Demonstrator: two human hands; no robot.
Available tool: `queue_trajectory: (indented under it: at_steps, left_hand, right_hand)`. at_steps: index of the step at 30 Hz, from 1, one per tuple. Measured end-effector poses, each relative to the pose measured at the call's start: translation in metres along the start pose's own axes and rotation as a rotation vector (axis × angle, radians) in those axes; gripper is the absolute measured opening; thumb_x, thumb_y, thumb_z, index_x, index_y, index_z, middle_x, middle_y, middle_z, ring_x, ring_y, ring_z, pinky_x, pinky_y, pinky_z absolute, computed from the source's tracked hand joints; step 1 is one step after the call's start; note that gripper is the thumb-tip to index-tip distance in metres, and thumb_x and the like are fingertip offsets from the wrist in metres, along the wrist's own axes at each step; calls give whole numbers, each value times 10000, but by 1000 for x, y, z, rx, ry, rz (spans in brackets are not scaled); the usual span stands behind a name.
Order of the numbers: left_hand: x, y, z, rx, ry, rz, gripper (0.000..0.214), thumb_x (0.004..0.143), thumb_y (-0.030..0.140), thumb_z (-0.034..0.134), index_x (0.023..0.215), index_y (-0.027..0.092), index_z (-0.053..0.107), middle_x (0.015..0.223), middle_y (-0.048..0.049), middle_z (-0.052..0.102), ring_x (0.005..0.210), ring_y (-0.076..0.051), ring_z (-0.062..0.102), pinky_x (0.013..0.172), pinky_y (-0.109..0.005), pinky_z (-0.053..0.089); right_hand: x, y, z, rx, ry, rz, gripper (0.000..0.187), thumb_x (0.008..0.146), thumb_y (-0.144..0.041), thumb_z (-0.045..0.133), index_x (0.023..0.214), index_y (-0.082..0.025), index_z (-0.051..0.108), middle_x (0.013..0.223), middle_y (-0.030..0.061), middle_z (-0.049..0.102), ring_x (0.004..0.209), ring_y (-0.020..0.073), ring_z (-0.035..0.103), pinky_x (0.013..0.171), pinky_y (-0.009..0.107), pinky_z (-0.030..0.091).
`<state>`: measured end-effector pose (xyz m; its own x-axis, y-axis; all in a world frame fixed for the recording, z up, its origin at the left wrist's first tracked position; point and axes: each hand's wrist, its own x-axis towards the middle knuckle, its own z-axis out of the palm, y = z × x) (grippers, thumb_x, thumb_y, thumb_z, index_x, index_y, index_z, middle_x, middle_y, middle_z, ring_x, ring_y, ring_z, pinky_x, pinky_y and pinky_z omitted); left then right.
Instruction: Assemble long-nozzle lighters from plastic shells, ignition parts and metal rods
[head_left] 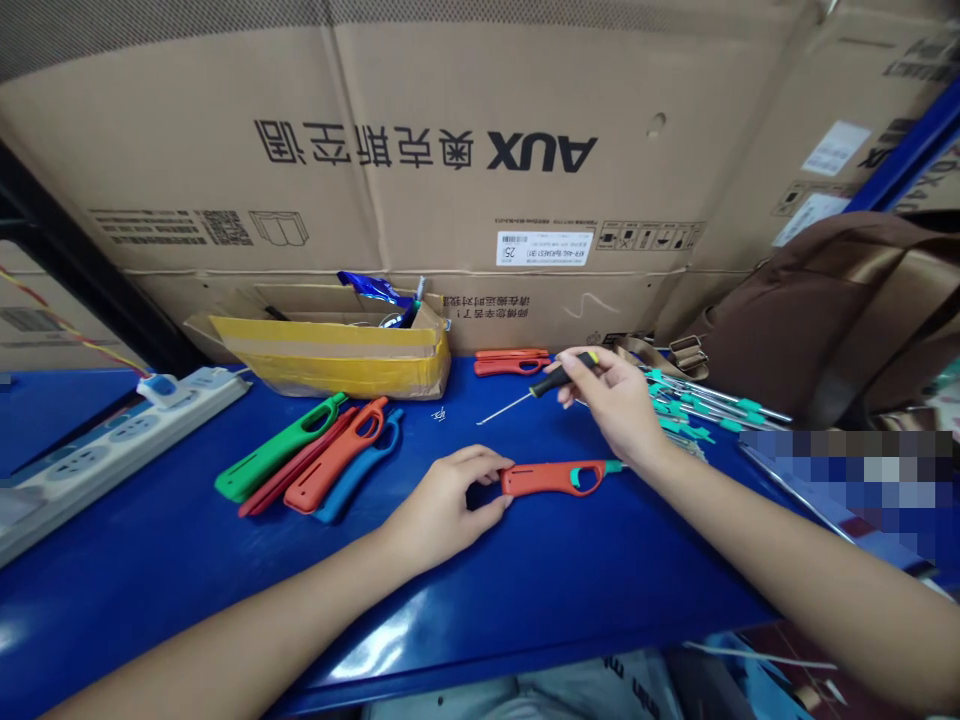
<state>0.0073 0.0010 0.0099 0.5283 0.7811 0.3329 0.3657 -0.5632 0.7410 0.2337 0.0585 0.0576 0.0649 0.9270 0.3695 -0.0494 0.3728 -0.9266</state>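
My left hand [450,505] pinches the butt end of an orange-red gas lighter [536,479], which lies flat on the blue table with its teal trigger and the start of its nozzle toward the right. In my right hand [611,395] is a screwdriver [553,380] with a black and yellow handle, its thin shaft slanting down to the left above the table. The screwdriver tip is apart from the lighter. Several tiny screws [440,413] lie beyond my left hand. To the left rest green [281,455], orange [330,465] and blue [364,470] lighter shells, plus a red one.
A yellow-taped carton [337,355] with a blue packet stands at the back, near more orange-red shells [511,362]. Metal lighter rods with teal parts [697,405] are piled right, before a brown bag [787,310]. A power strip [127,440] lies left.
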Motion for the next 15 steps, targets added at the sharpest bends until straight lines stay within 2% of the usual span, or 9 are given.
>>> queue_trajectory:
  at_steps: [3, 6, 10, 15]
  left_hand:
    - [2, -2, 4, -51, 12, -14, 282, 876, 213, 679, 1153, 186, 721, 1089, -81, 727, 944, -183, 692, 865, -325, 603]
    - [4, -3, 7, -125, 57, -80, 307, 889, 268, 685, 1179, 174, 718, 1092, -89, 731, 933, -181, 707, 882, -338, 608]
    - [7, -2, 7, -299, 118, -199, 381, 884, 330, 703, 1223, 155, 689, 1133, -106, 741, 967, -192, 714, 909, -355, 605]
    - [8, 3, 5, -406, 101, -261, 326, 875, 347, 721, 1135, 151, 726, 1068, -91, 755, 950, -189, 700, 872, -326, 590]
  right_hand:
    - [7, -1, -20, 108, 120, 85, 395, 730, -531, 841, 825, -179, 689, 755, 15, 689, 491, 69, 505, 437, 219, 442]
    - [8, 5, -29, 248, 169, 181, 421, 693, -534, 861, 752, -189, 628, 704, -7, 661, 447, 54, 451, 383, 204, 368]
    - [-2, 15, -23, 343, 127, 349, 466, 715, -585, 829, 785, -203, 572, 683, -7, 679, 426, 70, 471, 382, 210, 383]
    - [-14, 17, -14, 356, 39, 400, 444, 772, -574, 797, 858, -212, 555, 727, 9, 718, 461, 96, 538, 425, 230, 447]
